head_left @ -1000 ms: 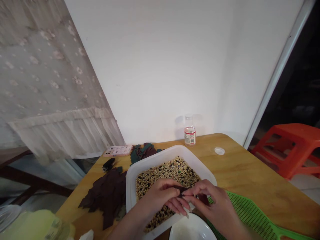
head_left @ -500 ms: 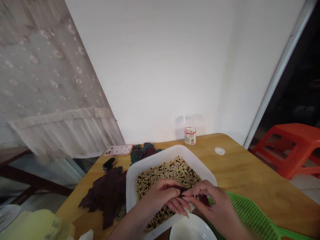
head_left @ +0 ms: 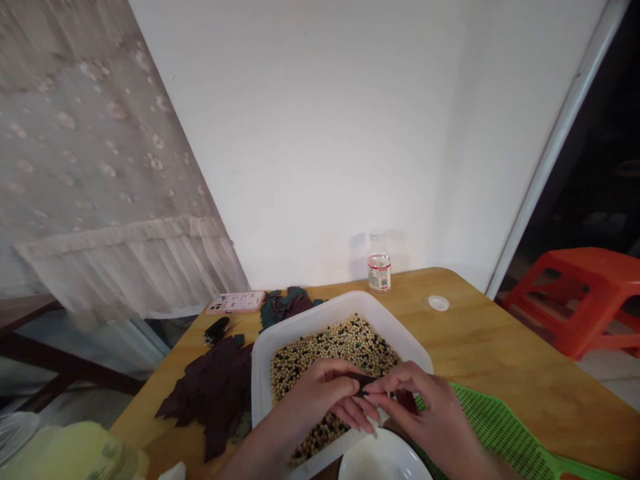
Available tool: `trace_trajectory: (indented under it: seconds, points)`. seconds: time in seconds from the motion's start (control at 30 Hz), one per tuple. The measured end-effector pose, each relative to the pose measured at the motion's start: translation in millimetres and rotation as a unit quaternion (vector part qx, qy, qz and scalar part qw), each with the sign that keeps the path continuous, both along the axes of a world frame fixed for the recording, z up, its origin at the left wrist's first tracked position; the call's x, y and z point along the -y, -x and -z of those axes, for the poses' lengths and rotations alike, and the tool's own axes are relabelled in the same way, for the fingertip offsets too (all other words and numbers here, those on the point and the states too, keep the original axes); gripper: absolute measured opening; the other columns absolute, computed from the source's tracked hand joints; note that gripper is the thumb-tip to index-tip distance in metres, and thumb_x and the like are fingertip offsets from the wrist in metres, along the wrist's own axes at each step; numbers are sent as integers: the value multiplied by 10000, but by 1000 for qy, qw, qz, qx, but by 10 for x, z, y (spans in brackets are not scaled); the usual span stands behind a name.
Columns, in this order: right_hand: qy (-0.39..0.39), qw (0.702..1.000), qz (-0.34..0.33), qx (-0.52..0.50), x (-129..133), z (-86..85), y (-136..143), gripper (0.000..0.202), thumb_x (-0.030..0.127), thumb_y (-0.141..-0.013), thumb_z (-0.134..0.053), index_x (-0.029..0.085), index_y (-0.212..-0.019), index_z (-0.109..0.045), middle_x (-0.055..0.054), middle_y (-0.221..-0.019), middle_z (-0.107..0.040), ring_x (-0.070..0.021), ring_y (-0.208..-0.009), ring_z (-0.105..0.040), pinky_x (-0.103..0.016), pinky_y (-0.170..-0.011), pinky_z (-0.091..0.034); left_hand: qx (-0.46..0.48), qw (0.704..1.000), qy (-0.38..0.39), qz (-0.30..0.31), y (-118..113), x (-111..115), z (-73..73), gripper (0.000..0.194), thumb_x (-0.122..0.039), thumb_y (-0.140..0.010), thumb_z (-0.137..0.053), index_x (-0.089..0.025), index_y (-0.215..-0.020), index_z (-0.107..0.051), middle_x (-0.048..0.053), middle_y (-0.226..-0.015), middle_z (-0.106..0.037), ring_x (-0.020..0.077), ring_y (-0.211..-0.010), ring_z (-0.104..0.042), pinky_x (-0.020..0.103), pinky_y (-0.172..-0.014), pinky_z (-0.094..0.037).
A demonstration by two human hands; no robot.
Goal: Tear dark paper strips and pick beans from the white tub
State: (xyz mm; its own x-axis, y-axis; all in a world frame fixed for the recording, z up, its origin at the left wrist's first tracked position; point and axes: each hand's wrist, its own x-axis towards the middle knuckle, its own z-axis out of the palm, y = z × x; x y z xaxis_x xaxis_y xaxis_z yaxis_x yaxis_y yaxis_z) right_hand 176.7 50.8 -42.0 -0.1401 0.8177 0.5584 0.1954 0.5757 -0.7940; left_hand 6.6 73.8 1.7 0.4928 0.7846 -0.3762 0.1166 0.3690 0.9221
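Observation:
Over the near side of a white plastic tub (head_left: pixel 261 387) my two hands meet. A small piece of dark brown fabric (head_left: pixel 367 381) is pinched between the thumb and fingers of my left hand (head_left: pixel 333 393). The fingertips of my right hand (head_left: pixel 417 397) are closed together at the same piece's edge; whether they also pinch something smaller is too fine to see. Tan and black beads (head_left: pixel 345 340) fill the tub. Just below my fingers stands a white bowl (head_left: pixel 383 460), partly cut off by the frame.
Dark brown fabric pieces (head_left: pixel 215 387) are heaped left of the tub, green ones (head_left: pixel 285 305) behind. A phone (head_left: pixel 236 302), a black key fob (head_left: pixel 217 330), a clear bottle (head_left: pixel 379 270), a white cap (head_left: pixel 439 303) and a green basket (head_left: pixel 505 427) surround it. An orange stool (head_left: pixel 585 287) stands right.
The view has shifted very slightly. Both hands keep nearly the same position and grip on the brown fabric piece.

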Motion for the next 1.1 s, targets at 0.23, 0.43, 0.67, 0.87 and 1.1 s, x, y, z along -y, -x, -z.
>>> trace_trajectory:
  seconds: [0.23, 0.43, 0.67, 0.87, 1.1]
  points:
    - [9, 1000, 2, 19, 9, 35, -19, 130, 217, -801, -643, 239, -784, -516, 5, -766, -736, -139, -703, -719, -192, -626, -579, -8, 1000, -3, -6, -2, 5, -20, 243, -328, -587, -562, -141, -737, -599, 35, -585, -690, 127, -487, -644, 206, -485, -444]
    - [7, 1000, -1, 22, 1, 36, -18, 140, 214, -800, -645, 241, -784, -508, 19, -755, -737, -131, -689, -718, -183, -617, -576, -4, 1000, 0, -5, 2, -3, 1, 231, -310, -597, -553, -145, -754, -590, 31, -584, -691, 130, -494, -649, 203, -481, -441]
    - [-14, 1000, 2, -9, 12, -1, 7, 141, 222, -792, -651, 237, -763, -514, 13, -729, -735, -132, -655, -718, -170, -586, -575, -5, 1000, -5, 3, 2, -15, 27, 242, -318, -598, -567, -139, -758, -601, 34, -594, -688, 139, -503, -647, 223, -498, -445]
    - [-2, 1000, 0, -4, 6, 15, 7, 140, 245, -803, -643, 239, -769, -507, 6, -735, -733, -140, -668, -721, -180, -587, -581, -11, 1000, -5, 6, 5, -13, 4, 257, -342, -602, -566, -141, -760, -598, 38, -595, -682, 141, -510, -647, 225, -500, -439]
    - [-2, 1000, 0, 0, -2, 25, -2, 138, 233, -797, -646, 237, -768, -511, -1, -733, -733, -149, -670, -722, -189, -590, -582, -9, 1000, -7, 9, 2, -4, -7, 236, -329, -613, -563, -142, -754, -598, 40, -592, -679, 148, -515, -646, 245, -526, -455]
